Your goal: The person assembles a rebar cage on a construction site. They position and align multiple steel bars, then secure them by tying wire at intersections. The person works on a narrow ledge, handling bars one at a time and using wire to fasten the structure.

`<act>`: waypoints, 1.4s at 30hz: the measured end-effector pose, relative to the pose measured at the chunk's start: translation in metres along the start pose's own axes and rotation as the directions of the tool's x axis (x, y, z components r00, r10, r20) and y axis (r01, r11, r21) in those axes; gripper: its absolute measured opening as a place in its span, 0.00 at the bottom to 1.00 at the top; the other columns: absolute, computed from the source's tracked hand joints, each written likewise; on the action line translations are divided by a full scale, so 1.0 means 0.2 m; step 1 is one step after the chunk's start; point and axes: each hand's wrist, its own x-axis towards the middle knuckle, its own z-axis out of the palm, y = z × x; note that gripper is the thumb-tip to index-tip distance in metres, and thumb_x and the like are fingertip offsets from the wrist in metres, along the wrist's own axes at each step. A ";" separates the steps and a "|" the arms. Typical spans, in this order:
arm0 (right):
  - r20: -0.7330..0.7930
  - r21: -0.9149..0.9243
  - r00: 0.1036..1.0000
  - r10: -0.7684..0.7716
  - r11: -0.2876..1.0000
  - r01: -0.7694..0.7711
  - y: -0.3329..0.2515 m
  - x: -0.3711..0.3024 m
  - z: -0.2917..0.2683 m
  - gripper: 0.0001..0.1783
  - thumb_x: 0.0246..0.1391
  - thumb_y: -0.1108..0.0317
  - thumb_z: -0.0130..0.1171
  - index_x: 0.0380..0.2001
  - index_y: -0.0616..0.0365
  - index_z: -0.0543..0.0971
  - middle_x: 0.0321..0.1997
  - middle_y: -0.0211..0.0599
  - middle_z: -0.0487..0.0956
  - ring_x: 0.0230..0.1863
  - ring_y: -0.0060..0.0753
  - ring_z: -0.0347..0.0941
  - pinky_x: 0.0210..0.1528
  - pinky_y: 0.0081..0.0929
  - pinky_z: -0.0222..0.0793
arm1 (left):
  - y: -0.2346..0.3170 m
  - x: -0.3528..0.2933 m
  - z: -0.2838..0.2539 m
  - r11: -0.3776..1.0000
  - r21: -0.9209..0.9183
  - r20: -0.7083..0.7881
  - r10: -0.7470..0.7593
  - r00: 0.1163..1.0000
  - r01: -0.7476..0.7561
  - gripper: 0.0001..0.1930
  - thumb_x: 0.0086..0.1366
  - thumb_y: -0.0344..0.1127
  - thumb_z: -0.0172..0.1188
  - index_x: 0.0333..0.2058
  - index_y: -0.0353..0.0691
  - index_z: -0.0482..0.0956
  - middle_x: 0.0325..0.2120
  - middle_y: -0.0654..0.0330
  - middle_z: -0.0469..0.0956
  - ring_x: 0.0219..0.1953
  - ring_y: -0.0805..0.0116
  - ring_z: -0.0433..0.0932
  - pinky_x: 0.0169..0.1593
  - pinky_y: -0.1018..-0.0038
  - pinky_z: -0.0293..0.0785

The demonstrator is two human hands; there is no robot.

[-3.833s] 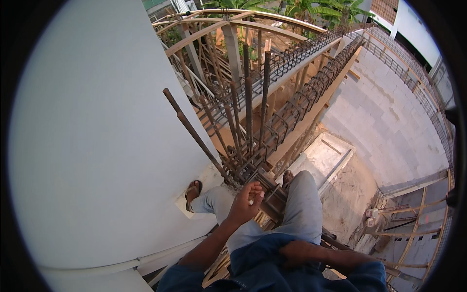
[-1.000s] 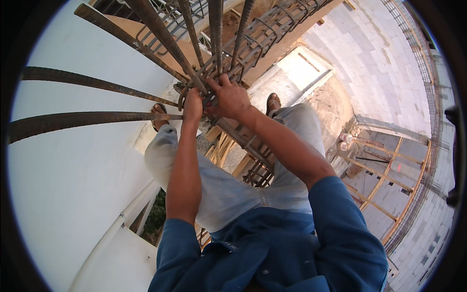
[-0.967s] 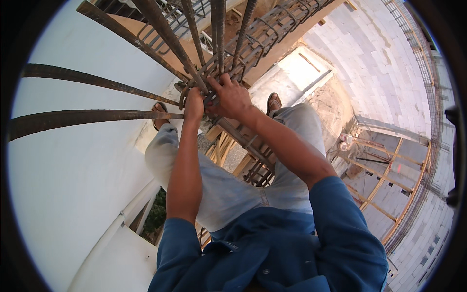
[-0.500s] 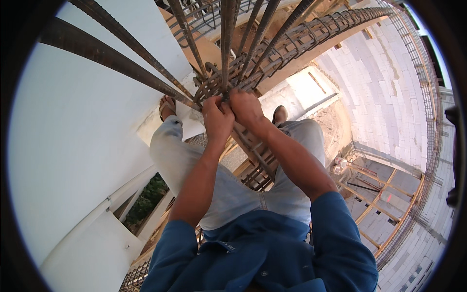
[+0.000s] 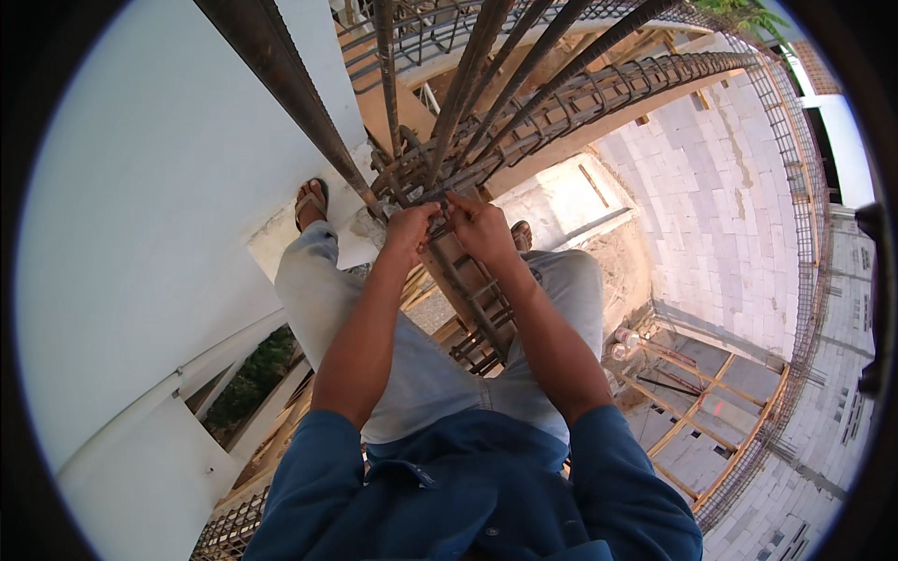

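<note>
Our L hand (image 5: 410, 232) & R hand (image 5: 480, 229) are nearly together by the rebar cage (image 5: 613, 92), fingers curled — we can't tell what's b/w 'em. Cage runs along the formwork's (image 5: 547, 154) top edge.

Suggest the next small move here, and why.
Perhaps ease the right hand slightly toward the left hand: they are close together near the feet of the upright bars, so little travel seems needed. Anything held is too small to tell.
</note>
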 end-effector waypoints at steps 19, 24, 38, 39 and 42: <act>-0.064 -0.309 0.995 -0.070 0.950 0.047 0.01 -0.11 0.06 0.19 0.58 0.64 0.48 0.51 0.44 0.78 0.32 0.51 0.81 0.33 0.56 0.78 0.37 0.48 0.73 | 0.09 -0.06 -0.02 0.703 0.654 -0.013 0.378 0.926 -0.279 0.15 0.61 0.42 0.57 0.26 0.35 0.82 0.17 0.62 0.74 0.22 0.70 0.72 0.29 0.69 0.65; -0.101 -0.274 0.995 -0.012 0.962 -0.017 -0.02 -0.19 0.21 0.23 0.58 0.67 0.46 0.58 0.44 0.71 0.25 0.53 0.79 0.28 0.59 0.77 0.31 0.53 0.71 | 0.14 0.00 0.07 0.754 0.591 -0.076 0.404 0.912 -0.285 0.16 0.62 0.41 0.56 0.25 0.32 0.80 0.18 0.58 0.76 0.23 0.71 0.74 0.31 0.69 0.68; -0.197 0.220 0.979 -0.060 0.970 0.104 0.09 -0.33 0.60 0.21 0.52 0.67 0.55 0.49 0.64 0.71 0.35 0.55 0.79 0.40 0.60 0.76 0.40 0.47 0.72 | -0.01 -0.12 0.23 -0.046 0.937 0.315 0.540 0.780 -0.347 0.18 0.63 0.41 0.51 0.42 0.31 0.78 0.33 0.40 0.80 0.36 0.42 0.80 0.41 0.55 0.77; -0.154 0.241 0.988 -0.029 0.968 0.066 0.07 -0.35 0.58 0.22 0.53 0.66 0.54 0.51 0.65 0.69 0.36 0.55 0.79 0.42 0.61 0.75 0.42 0.48 0.71 | -0.02 -0.14 0.21 0.073 0.895 0.315 0.592 0.742 -0.439 0.18 0.63 0.41 0.53 0.41 0.31 0.78 0.32 0.41 0.80 0.34 0.45 0.81 0.40 0.57 0.77; 0.087 -0.100 0.996 -0.001 0.995 0.010 0.01 -0.39 0.44 0.26 0.54 0.67 0.52 0.56 0.65 0.65 0.38 0.59 0.78 0.44 0.60 0.75 0.44 0.48 0.70 | -0.06 -0.18 0.10 0.495 0.608 0.156 0.691 0.706 -0.620 0.18 0.63 0.42 0.56 0.39 0.31 0.79 0.30 0.45 0.81 0.30 0.53 0.81 0.36 0.62 0.77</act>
